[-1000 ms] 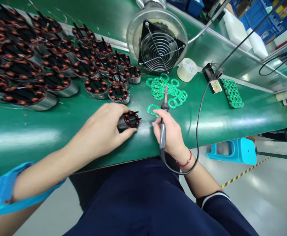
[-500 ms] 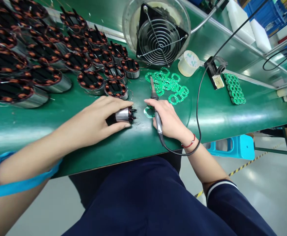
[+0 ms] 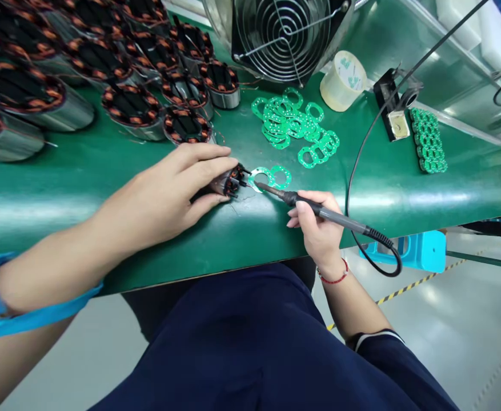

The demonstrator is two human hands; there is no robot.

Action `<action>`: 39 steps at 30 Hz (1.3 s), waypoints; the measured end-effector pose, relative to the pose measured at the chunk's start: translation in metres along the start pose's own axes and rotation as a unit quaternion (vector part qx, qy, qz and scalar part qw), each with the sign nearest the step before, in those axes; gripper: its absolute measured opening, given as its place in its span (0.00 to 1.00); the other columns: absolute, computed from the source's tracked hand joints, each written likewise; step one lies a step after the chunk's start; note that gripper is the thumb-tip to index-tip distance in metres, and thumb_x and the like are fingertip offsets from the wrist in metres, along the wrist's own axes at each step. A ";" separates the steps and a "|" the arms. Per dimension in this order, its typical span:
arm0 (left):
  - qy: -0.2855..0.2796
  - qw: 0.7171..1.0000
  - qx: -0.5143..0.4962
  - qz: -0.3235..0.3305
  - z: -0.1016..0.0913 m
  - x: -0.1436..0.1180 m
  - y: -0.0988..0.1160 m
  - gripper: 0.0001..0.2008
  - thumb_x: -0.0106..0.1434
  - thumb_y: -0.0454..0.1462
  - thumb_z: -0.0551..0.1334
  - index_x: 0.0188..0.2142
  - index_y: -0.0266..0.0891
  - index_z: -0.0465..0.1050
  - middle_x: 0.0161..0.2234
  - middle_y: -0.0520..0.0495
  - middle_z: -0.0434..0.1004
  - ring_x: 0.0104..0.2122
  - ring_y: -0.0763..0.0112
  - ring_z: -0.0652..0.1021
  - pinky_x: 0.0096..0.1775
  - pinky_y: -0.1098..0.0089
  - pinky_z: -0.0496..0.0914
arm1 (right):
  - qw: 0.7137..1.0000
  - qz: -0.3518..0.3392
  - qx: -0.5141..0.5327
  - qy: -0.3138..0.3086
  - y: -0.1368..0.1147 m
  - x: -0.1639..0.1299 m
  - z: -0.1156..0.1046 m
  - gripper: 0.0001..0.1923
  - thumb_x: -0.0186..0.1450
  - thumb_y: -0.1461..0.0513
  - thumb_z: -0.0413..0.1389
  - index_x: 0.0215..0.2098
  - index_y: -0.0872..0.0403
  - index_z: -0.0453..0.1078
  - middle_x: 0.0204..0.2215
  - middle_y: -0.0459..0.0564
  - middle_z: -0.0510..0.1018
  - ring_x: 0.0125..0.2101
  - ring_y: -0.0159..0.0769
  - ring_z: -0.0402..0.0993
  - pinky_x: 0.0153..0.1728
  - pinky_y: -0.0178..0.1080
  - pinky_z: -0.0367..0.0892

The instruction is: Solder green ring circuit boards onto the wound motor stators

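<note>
My left hand (image 3: 177, 194) is closed around a motor stator (image 3: 221, 184) that lies on its side on the green bench. Its copper-wound end, with dark pins and thin wires, points right. In my right hand (image 3: 321, 228) is a soldering iron (image 3: 331, 216), gripped like a pen with its cable trailing from the back. The iron's tip reaches left, close to the stator's pins; whether it touches anything I cannot tell. Two green ring-shaped circuit boards (image 3: 281, 177) lie beside the stator's wound end, under and beyond the tip.
Several upright stators (image 3: 132, 108) crowd the left. Behind are a fan with a wire guard (image 3: 284, 40), loose ring boards (image 3: 291, 123), a tape roll (image 3: 342, 80), an iron stand (image 3: 391, 105) and a stack of board panels (image 3: 429, 140). The iron's cable (image 3: 351, 171) crosses the right side.
My right hand has moved right and down and turned the iron, so its tip now points left at the stator. The stator's wound end has tilted. The camera view has shifted.
</note>
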State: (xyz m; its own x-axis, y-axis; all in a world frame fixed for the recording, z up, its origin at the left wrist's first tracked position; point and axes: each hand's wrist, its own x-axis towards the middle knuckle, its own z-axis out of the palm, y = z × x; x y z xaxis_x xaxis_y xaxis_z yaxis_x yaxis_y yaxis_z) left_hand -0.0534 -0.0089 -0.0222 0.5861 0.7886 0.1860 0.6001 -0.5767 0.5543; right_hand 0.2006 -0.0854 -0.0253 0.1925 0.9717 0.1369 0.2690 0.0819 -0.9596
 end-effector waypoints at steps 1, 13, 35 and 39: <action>0.001 1.000 0.003 0.000 0.000 0.000 0.000 0.22 0.77 0.48 0.52 0.65 0.44 0.67 0.67 0.40 0.68 0.67 0.54 0.71 0.67 0.49 0.68 | 1.000 0.011 0.014 0.001 0.000 0.001 0.001 0.18 0.70 0.45 0.59 0.45 0.49 0.73 0.24 0.39 0.80 0.19 0.27 0.78 0.22 0.31 0.75; 0.016 0.999 0.041 0.021 0.003 -0.001 0.001 0.21 0.78 0.45 0.51 0.64 0.41 0.68 0.66 0.38 0.69 0.66 0.52 0.72 0.66 0.50 0.70 | 0.997 0.031 0.067 0.010 -0.006 0.006 0.005 0.19 0.69 0.44 0.62 0.42 0.50 0.72 0.24 0.38 0.82 0.19 0.27 0.80 0.20 0.28 0.74; 0.077 0.990 0.092 0.073 -0.001 -0.001 0.012 0.21 0.77 0.40 0.58 0.60 0.25 0.71 0.55 0.27 0.77 0.55 0.49 0.79 0.56 0.54 0.76 | 0.991 -0.048 -0.077 -0.100 -0.007 0.009 -0.003 0.18 0.79 0.50 0.48 0.63 0.42 0.66 0.45 0.47 0.85 0.39 0.34 0.86 0.45 0.42 0.82; 0.069 0.998 0.002 -0.007 -0.005 -0.004 0.018 0.29 0.75 0.49 0.60 0.62 0.27 0.69 0.54 0.33 0.78 0.54 0.55 0.78 0.56 0.58 0.74 | 0.979 -0.044 -0.143 -0.135 -0.011 0.013 0.007 0.16 0.76 0.56 0.54 0.60 0.45 0.67 0.38 0.44 0.83 0.40 0.34 0.83 0.48 0.41 0.79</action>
State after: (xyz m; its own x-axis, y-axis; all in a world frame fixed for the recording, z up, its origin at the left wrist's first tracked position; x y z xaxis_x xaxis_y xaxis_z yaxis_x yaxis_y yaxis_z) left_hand -0.0474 -0.0216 -0.0089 0.4974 0.8184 0.2878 0.6105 -0.5659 0.5541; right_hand 0.1937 -0.0723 -0.0143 -0.0902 0.9899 0.1091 0.5341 0.1406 -0.8337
